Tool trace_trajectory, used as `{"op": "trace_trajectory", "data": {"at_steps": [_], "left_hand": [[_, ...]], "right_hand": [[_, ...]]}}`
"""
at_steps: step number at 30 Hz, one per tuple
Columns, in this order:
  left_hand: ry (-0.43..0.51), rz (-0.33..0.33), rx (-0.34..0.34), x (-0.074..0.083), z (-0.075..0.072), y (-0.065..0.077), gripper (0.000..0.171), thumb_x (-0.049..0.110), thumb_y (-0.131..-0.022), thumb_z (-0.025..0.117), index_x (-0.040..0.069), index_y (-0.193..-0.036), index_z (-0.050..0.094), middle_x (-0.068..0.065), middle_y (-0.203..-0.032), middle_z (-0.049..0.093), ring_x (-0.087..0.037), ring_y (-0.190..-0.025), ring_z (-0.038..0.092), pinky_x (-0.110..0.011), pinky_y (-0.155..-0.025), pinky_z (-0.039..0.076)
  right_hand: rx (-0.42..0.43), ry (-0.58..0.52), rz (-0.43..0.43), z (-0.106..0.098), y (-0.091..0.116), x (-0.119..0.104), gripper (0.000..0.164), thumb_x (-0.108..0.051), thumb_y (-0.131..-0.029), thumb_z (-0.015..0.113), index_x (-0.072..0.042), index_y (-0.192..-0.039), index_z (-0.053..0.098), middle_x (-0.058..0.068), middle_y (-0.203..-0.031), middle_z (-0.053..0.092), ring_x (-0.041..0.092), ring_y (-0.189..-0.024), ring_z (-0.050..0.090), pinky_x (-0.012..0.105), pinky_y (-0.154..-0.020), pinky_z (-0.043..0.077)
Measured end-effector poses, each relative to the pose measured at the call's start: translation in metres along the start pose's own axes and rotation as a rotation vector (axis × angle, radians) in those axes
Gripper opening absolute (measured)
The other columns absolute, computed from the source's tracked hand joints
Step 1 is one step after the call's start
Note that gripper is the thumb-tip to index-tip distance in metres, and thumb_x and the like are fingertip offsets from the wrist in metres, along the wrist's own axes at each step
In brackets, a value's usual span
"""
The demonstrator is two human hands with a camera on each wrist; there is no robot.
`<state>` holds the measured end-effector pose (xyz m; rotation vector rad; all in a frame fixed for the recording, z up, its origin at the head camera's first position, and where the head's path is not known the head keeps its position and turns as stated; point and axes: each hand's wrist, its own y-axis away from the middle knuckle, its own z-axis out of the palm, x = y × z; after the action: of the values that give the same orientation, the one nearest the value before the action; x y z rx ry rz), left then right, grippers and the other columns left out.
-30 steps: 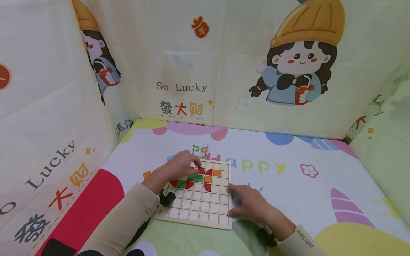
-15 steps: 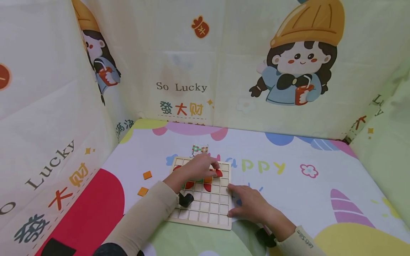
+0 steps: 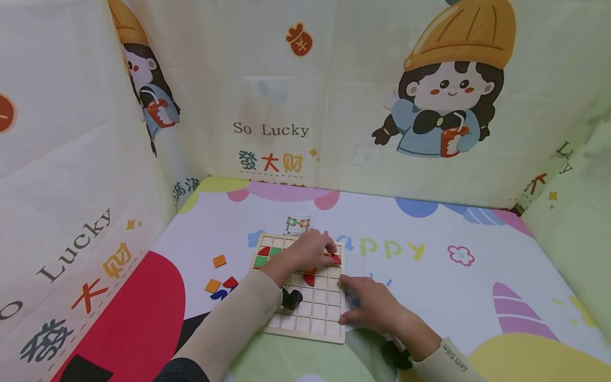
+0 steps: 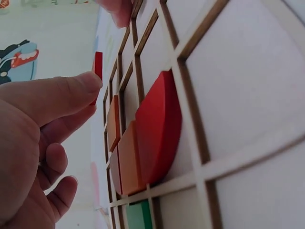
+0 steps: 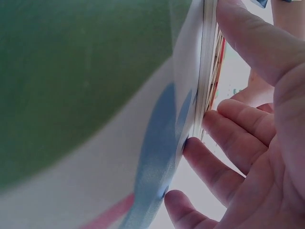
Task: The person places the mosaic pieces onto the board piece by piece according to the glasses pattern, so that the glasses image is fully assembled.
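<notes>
Over the far right part of the wooden grid board (image 3: 315, 324), my left hand (image 3: 307, 250) pinches a red tile (image 4: 98, 62) between thumb and forefinger. In the left wrist view the tile is on edge, slightly off the grid. Below it sit a red quarter-round tile (image 4: 159, 129), orange tiles (image 4: 129, 157) and a green tile (image 4: 139, 215) in the cells. My left forearm hides some tiles in the head view. At the board's right edge rests my right hand (image 3: 374, 303), thumb and fingers spread, fingertips touching the side.
A small pattern card (image 3: 297, 225) lies just beyond the board. To the left are loose pieces: orange tiles (image 3: 219, 261), a red tile (image 3: 230, 282) and blue tiles (image 3: 219, 294). A printed cloth (image 3: 429, 297) covers the table, and printed curtains (image 3: 334, 106) stand around it.
My left hand has moved rightward across the board's far rows, carrying the red tile. More loose pieces at left have come into view from behind the arm. The right hand stays put.
</notes>
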<state>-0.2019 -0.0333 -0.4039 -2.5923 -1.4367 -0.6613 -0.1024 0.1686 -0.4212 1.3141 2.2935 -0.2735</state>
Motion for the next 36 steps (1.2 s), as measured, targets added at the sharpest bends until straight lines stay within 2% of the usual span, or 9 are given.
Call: {"op": "trace_trajectory", "data": {"at_steps": [5,9,18,22,28,36], "left_hand": [[-0.022,-0.023,0.002,0.002,0.002,-0.001,0.022,0.026,-0.092,0.074,0.018,-0.113,0.074,0.007,-0.1,0.066,-0.016,-0.099,0.051,-0.032,-0.087,0.047],[-0.013,-0.033,0.001,0.001,0.006,-0.001,0.022,0.026,-0.091,0.075,0.019,-0.111,0.074,0.008,-0.097,0.065,-0.016,-0.096,0.051,-0.031,-0.083,0.047],[-0.019,-0.018,0.017,0.0,0.009,-0.002,0.022,0.025,-0.09,0.075,0.019,-0.111,0.074,0.008,-0.095,0.063,-0.015,-0.094,0.048,-0.03,-0.081,0.045],[-0.02,0.001,0.027,-0.001,0.012,-0.005,0.02,0.023,-0.091,0.074,0.019,-0.111,0.074,0.009,-0.095,0.064,-0.014,-0.092,0.048,-0.032,-0.086,0.044],[-0.019,-0.004,0.031,0.002,0.012,-0.006,0.018,0.019,-0.092,0.072,0.019,-0.11,0.074,0.01,-0.095,0.065,-0.014,-0.092,0.049,-0.042,-0.107,0.034],[0.005,0.001,0.025,0.004,0.009,-0.005,0.017,0.016,-0.093,0.069,0.019,-0.108,0.076,0.009,-0.095,0.064,-0.015,-0.095,0.049,-0.043,-0.108,0.033]], "right_hand": [[-0.002,-0.008,0.003,0.0,0.001,0.0,0.082,-0.04,-0.074,0.088,-0.004,-0.139,0.055,0.014,-0.135,0.059,0.036,-0.126,0.052,0.06,-0.101,0.039],[-0.009,-0.019,0.013,0.0,0.002,0.0,0.083,-0.041,-0.073,0.088,-0.004,-0.139,0.055,0.014,-0.135,0.059,0.037,-0.126,0.052,0.061,-0.101,0.038],[-0.007,-0.01,0.016,0.001,0.001,-0.001,0.082,-0.041,-0.073,0.088,-0.004,-0.138,0.056,0.014,-0.136,0.059,0.037,-0.126,0.052,0.06,-0.101,0.039],[-0.007,-0.012,0.015,0.001,0.001,-0.001,0.082,-0.041,-0.073,0.088,-0.004,-0.139,0.055,0.014,-0.136,0.059,0.036,-0.126,0.052,0.06,-0.101,0.039],[-0.004,-0.013,0.011,0.0,0.001,0.0,0.082,-0.041,-0.073,0.088,-0.005,-0.139,0.055,0.014,-0.136,0.059,0.036,-0.126,0.052,0.06,-0.101,0.039],[0.002,-0.005,0.0,0.0,0.001,-0.001,0.081,-0.04,-0.073,0.088,-0.004,-0.138,0.055,0.014,-0.135,0.06,0.036,-0.125,0.053,0.06,-0.101,0.04]]}}
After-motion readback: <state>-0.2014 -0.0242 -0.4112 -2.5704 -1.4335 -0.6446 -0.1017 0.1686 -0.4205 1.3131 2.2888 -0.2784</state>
